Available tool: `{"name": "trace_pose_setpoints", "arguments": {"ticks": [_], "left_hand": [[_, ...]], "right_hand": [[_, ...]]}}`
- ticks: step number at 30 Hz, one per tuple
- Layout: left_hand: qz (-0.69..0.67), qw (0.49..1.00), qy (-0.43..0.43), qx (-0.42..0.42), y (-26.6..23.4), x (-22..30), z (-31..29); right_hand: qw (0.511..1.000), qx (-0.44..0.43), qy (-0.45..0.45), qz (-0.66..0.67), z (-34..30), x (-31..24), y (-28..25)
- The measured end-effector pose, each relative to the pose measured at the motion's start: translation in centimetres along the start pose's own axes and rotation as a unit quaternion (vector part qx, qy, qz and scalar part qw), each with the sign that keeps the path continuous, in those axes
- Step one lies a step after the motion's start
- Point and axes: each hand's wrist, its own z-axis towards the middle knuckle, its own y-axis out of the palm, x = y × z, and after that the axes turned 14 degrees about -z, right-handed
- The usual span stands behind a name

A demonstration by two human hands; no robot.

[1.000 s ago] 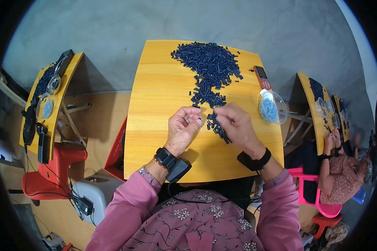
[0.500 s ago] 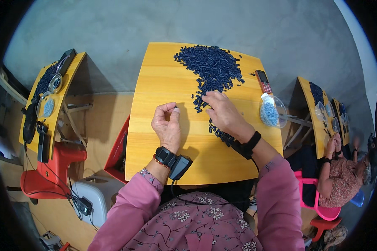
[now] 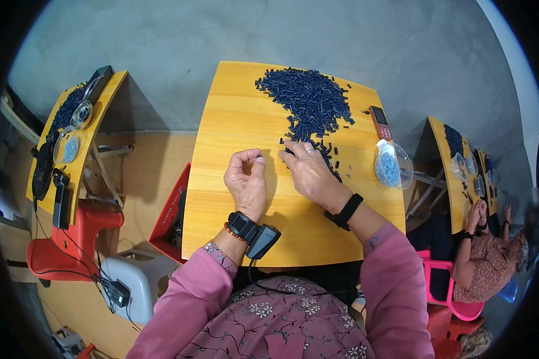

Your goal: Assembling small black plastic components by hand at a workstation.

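Head view: a person in pink sleeves sits at a yellow wooden surface (image 3: 233,155).
Dark pieces: a heap of small dark blue pieces (image 3: 308,102) lies at the far middle of the surface, trailing toward the person.
Right hand (image 3: 308,170): palm down, fingers spread loosely, fingertips touching the near end of the trail; gripping nothing that shows.
Left hand (image 3: 245,179): curled, thumb and forefinger pinched together; whether a piece sits between them, cannot tell.
Bowl: a clear bowl of pale blue bits (image 3: 391,166) stands at the right edge.
Phone: a red handset (image 3: 379,122) lies beside the heap.
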Motion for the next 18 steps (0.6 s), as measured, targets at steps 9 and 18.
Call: {"name": "trace_pose_setpoints", "arguments": {"ticks": [9, 18], "left_hand": [[0.016, 1.000, 0.013, 0.001, -0.2, 0.0, 0.1], [0.039, 0.999, 0.009, -0.009, -0.3, 0.0, 0.0]], "right_hand": [[0.997, -0.002, -0.048, 0.061, -3.2, -2.3, -2.0], [0.996, -0.002, -0.075, 0.039, -6.1, -2.5, -1.8]]}}
